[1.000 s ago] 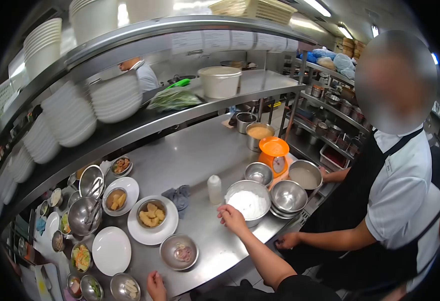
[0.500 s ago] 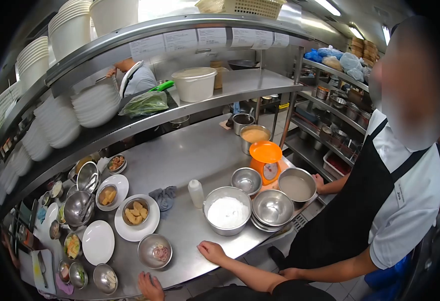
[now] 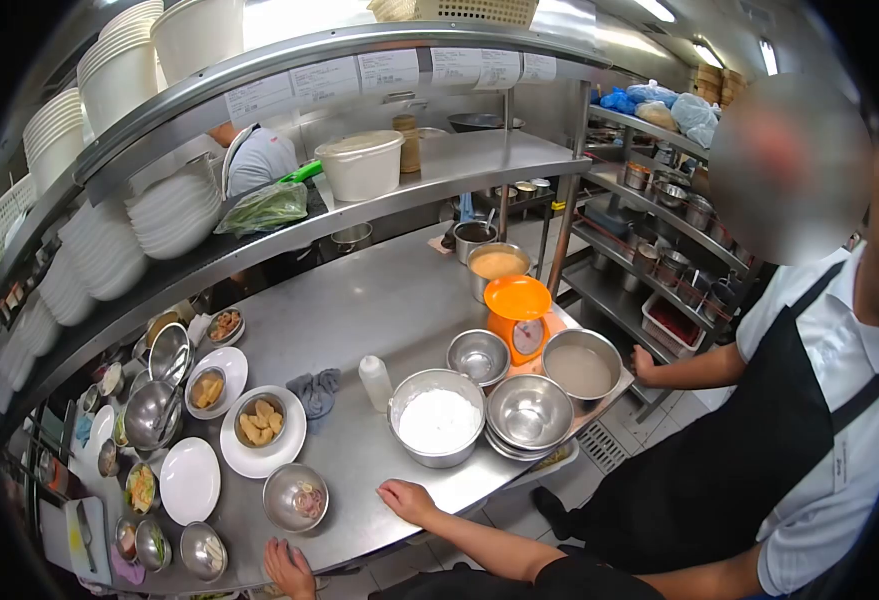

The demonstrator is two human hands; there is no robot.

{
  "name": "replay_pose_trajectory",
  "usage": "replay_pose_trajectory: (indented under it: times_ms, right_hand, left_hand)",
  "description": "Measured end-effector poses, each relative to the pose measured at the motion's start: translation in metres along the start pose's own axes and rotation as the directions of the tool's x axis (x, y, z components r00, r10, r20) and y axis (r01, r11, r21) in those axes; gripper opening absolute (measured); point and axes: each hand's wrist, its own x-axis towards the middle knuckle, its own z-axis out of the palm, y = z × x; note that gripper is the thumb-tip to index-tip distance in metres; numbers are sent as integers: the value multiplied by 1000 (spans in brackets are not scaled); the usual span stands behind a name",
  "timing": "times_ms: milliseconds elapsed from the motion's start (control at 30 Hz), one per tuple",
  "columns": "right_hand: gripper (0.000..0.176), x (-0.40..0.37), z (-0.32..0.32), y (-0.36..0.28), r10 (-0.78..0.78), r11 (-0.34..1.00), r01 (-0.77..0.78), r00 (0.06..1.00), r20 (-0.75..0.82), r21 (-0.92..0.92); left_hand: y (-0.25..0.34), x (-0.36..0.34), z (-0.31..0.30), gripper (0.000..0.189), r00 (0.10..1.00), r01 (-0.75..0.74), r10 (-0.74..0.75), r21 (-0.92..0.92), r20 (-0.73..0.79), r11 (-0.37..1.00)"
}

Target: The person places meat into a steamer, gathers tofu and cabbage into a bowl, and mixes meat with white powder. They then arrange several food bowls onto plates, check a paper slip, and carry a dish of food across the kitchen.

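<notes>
Room: two-tier steel shelf [image 3: 489,155] along the far side of a long, shiny stainless-steel table [image 3: 379,290]. Large round steel bowl [image 3: 437,459] of white powder [image 3: 441,420]: ahead of right hand [image 3: 409,502]. Small round steel bowl [image 3: 278,490] of pinkish pieces [image 3: 309,501]: on table, just beyond left hand [image 3: 290,572], apart from both hands. Left fingers extended, slightly parted; right loosely curled, cannot tell if holding. Judgement: rest lightly, clear of rims.

Steel shelving [image 3: 459,170], ceiling lights [image 3: 706,55], tiled floor [image 3: 581,485], drain grate [image 3: 601,448], apparently metal back wall [image 3: 334,123]
</notes>
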Motion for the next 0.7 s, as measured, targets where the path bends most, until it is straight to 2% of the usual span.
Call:
replay_pose_trajectory:
  times_ms: [700]
  right_hand:
    - [22, 2, -1, -9, -33, 999, 32, 999, -23, -28]
  left_hand:
    - [4, 4, -5, 31, 998, 65, -66, -19, -23, 998]
